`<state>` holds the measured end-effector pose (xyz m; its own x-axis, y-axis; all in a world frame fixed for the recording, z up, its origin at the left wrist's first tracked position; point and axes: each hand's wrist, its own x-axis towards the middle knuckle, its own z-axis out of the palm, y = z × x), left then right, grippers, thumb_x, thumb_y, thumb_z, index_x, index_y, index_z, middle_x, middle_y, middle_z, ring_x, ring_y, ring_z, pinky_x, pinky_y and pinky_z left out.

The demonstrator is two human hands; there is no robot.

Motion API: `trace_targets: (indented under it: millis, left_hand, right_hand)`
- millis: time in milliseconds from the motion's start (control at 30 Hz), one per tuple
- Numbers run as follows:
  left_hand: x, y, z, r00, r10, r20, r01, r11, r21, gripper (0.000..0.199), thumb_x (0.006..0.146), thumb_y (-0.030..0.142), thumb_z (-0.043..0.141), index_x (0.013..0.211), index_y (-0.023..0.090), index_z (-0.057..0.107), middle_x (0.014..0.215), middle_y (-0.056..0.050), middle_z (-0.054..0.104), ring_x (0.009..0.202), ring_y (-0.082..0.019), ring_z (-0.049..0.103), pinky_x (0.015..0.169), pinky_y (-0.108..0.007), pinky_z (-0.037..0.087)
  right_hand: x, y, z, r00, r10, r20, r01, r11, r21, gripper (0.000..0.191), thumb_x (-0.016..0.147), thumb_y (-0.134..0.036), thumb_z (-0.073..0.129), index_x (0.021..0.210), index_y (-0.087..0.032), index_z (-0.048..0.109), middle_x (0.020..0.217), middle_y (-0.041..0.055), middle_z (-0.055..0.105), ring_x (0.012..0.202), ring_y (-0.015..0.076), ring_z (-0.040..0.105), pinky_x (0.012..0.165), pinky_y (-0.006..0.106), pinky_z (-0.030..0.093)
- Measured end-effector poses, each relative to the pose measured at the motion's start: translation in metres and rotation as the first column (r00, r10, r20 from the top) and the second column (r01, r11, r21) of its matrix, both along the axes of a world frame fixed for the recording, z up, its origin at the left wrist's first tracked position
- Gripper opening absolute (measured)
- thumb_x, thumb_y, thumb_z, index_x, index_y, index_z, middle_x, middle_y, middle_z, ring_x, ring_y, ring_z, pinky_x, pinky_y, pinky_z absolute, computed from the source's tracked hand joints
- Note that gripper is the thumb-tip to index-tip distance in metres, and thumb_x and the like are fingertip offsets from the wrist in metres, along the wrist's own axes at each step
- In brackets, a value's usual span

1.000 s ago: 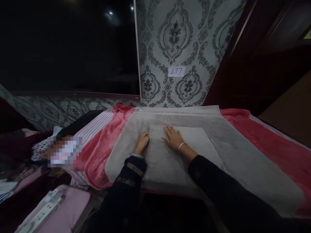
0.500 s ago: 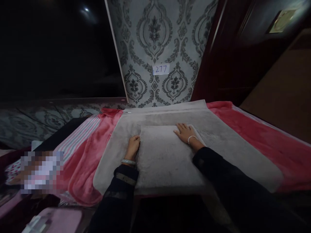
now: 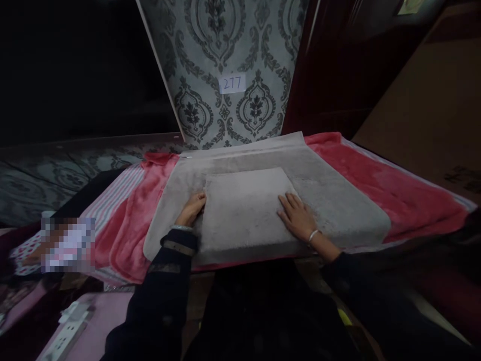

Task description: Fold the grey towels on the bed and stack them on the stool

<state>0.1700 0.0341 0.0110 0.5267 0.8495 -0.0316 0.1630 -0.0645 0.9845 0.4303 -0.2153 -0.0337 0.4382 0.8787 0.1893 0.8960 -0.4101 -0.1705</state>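
Keep your right hand (image 3: 298,215), fingers spread, light on the right edge of the square cloth (image 3: 244,210), which lies on the larger grey cloth (image 3: 334,195). Your left hand (image 3: 193,206), apart, curls at the left edge; whether it grips is unclear, and the underside is hidden.

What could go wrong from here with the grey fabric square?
The right hand lies on the grey fabric square near its right edge; a sideways push might wrinkle it. The left hand is at its left edge; a tug could skew it. The larger grey sheet beneath lies over the red blanket and might slip.
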Motion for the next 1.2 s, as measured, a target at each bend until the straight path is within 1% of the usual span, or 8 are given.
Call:
trace_targets:
  millis: [100,200,267,333,467,867,1000,1200]
  left_hand:
    - [-0.03,-0.028,0.009,0.949,-0.229,-0.218,0.225,0.973,-0.04,0.022,0.061,0.032,0.067,0.076,0.016,0.069,0.053,0.006,0.051,0.045,-0.007,0.035,0.043,-0.021,0.026]
    - [-0.061,-0.058,0.01,0.894,-0.332,-0.301,0.332,0.942,-0.053,0.021,0.06,0.032,0.059,0.073,0.016,0.064,0.057,0.007,0.05,0.048,-0.007,0.037,0.045,-0.02,0.028]
    - [-0.075,-0.073,0.008,0.869,-0.356,-0.343,0.357,0.932,-0.06,0.018,0.06,0.033,0.055,0.068,0.017,0.059,0.056,0.007,0.046,0.048,-0.006,0.035,0.046,-0.02,0.028]
    - [-0.083,-0.082,0.005,0.858,-0.345,-0.38,0.353,0.934,-0.052,0.017,0.061,0.035,0.053,0.064,0.018,0.054,0.054,0.008,0.042,0.048,-0.006,0.033,0.047,-0.02,0.028]
    - [-0.086,-0.092,0.002,0.863,-0.314,-0.396,0.336,0.942,-0.013,0.02,0.061,0.038,0.052,0.066,0.019,0.053,0.058,0.007,0.041,0.052,-0.007,0.032,0.048,-0.019,0.025]
    - [-0.086,-0.101,0.001,0.904,-0.247,-0.349,0.289,0.954,0.076,0.025,0.07,0.044,0.057,0.065,0.02,0.054,0.054,0.007,0.041,0.05,-0.009,0.036,0.048,-0.02,0.03]
    - [-0.092,-0.102,-0.003,0.93,-0.225,-0.29,0.265,0.958,0.107,0.03,0.076,0.048,0.057,0.069,0.02,0.055,0.057,0.006,0.047,0.053,-0.01,0.043,0.052,-0.022,0.036]
    - [-0.096,-0.104,-0.021,0.956,-0.182,-0.231,0.215,0.969,0.123,0.036,0.077,0.054,0.059,0.064,0.021,0.052,0.051,0.006,0.049,0.05,-0.011,0.046,0.054,-0.023,0.039]
  right_hand:
    - [-0.017,-0.034,-0.023,0.999,0.038,-0.022,-0.028,0.945,0.327,0.059,0.099,-0.046,0.031,0.151,-0.019,0.04,0.155,0.0148,0.041,0.145,0.0308,0.031,0.113,0.054,0.032]
    - [-0.018,-0.062,-0.038,0.995,0.016,-0.098,0.047,0.799,0.599,0.056,0.096,-0.048,0.042,0.141,-0.017,0.051,0.132,0.0171,0.058,0.125,0.0304,0.051,0.105,0.053,0.041]
    - [-0.015,-0.073,-0.043,0.975,-0.05,-0.217,0.184,0.728,0.661,0.052,0.092,-0.051,0.049,0.13,-0.016,0.058,0.109,0.0137,0.065,0.101,0.0274,0.06,0.092,0.048,0.049]
    - [-0.012,-0.08,-0.044,0.931,-0.09,-0.353,0.313,0.695,0.648,0.047,0.088,-0.054,0.054,0.114,-0.016,0.064,0.088,0.0079,0.065,0.079,0.0227,0.06,0.077,0.042,0.052]
    - [-0.01,-0.084,-0.042,0.891,-0.099,-0.443,0.381,0.692,0.613,0.039,0.083,-0.057,0.055,0.088,-0.019,0.065,0.075,0.0047,0.063,0.066,0.0197,0.058,0.067,0.036,0.051]
    - [-0.014,-0.084,-0.034,0.973,-0.143,-0.181,0.225,0.759,0.611,0.012,0.08,-0.026,0.047,0.075,-0.022,0.057,0.075,0.0062,0.06,0.071,0.0212,0.057,0.068,0.034,0.046]
    - [-0.009,-0.085,-0.034,0.973,-0.163,-0.165,0.231,0.745,0.625,0.01,0.079,-0.027,0.047,0.077,-0.023,0.056,0.075,0.0055,0.06,0.072,0.0212,0.057,0.069,0.034,0.046]
    - [-0.004,-0.092,-0.051,0.951,-0.126,-0.282,0.274,0.766,0.581,0.019,0.08,-0.036,0.046,0.079,-0.022,0.058,0.073,0.0059,0.063,0.068,0.0221,0.059,0.066,0.036,0.047]
